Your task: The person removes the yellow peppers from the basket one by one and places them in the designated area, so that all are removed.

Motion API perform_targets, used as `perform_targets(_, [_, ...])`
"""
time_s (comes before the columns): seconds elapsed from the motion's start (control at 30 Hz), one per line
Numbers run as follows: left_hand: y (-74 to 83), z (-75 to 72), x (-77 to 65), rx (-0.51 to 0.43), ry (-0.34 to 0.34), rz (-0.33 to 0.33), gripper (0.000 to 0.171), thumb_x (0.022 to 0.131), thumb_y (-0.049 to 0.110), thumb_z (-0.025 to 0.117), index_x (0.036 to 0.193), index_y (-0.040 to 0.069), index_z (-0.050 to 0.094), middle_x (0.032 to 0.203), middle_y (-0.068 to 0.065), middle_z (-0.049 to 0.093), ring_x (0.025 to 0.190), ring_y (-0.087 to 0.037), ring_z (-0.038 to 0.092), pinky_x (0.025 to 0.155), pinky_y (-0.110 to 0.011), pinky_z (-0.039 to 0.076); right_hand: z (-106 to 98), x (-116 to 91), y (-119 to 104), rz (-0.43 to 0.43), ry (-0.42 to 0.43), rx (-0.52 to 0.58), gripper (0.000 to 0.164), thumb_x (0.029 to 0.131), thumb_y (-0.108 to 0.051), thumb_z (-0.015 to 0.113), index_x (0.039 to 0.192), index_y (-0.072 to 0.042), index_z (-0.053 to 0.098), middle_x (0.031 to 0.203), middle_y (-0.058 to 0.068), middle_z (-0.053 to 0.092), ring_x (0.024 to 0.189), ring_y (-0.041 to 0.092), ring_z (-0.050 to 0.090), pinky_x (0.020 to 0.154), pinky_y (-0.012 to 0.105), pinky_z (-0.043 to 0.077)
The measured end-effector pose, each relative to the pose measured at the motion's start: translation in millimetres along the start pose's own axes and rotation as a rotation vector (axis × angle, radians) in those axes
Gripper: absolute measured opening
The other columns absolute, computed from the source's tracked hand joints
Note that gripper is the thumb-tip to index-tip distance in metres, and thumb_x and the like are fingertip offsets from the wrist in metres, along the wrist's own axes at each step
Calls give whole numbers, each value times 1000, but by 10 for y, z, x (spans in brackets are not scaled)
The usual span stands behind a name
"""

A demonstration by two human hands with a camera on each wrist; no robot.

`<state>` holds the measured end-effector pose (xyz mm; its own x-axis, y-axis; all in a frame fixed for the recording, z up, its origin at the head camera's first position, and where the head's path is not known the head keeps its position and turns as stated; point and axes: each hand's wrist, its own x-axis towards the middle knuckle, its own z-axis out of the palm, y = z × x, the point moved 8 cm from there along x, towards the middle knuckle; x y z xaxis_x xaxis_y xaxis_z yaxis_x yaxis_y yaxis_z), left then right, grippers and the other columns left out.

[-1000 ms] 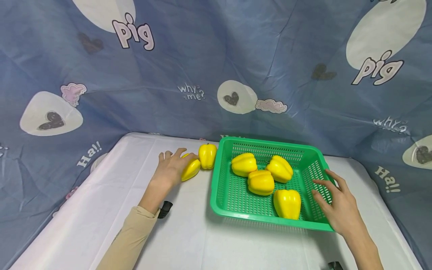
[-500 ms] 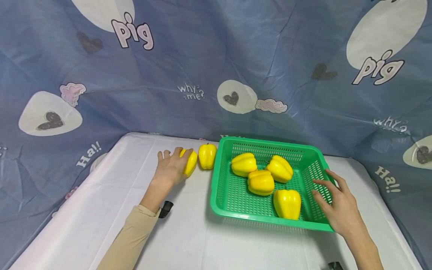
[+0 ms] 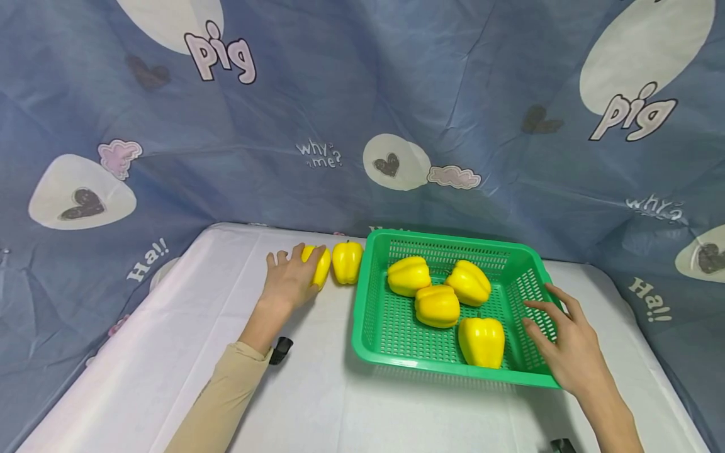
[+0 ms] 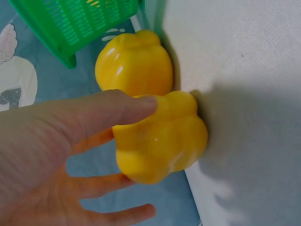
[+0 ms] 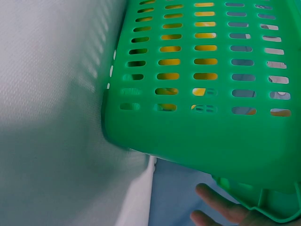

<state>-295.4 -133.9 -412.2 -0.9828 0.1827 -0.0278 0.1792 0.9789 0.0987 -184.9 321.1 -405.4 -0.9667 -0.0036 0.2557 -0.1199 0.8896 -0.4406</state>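
My left hand [image 3: 290,277] holds a yellow bell pepper [image 3: 323,269] on the table's far left side. In the left wrist view the thumb lies on one side of this pepper [image 4: 162,146], with fingers at its other side. A second yellow bell pepper [image 3: 347,262] stands close by, between the held one and the green basket [image 3: 362,327]. My right hand [image 3: 578,346] rests at the basket's right rim, its fingers spread loosely over the edge. In the right wrist view two fingertips [image 5: 216,200] show past the rim, and no finger lies on the outer wall.
Inside the basket lie several yellow bell peppers [image 3: 437,306]. A white cloth [image 3: 317,390] covers the table. Behind it hangs a blue printed curtain [image 3: 272,176], close to the basket's back edge. A black strap piece [image 3: 281,350] shows at the left wrist.
The pepper at my left hand has turned more upright and shifted slightly left, away from the second pepper, as the hand took hold of it. The right hand and basket have stayed put.
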Motion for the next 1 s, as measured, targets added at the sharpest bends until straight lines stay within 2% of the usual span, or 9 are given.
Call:
perform_targets(0.47, [-6,8,41,2,27,3,78,98,30,78,166,20,40,162,-30,45,139,-66,47,121,-84,24,5,-2,2,7,1,0,36,108,-26,65,137,-6,68,170,27,34,131,64,51,90,78,46])
perform_targets(1.0, [-20,35,54,-30,35,0,78,100,30,76,167,21,37,167,-31,38,143,-67,43,122,-84,23,-6,1,-5,6,2,2,36,108,-26,66,138,-6,68,170,27,33,131,64,51,90,78,46])
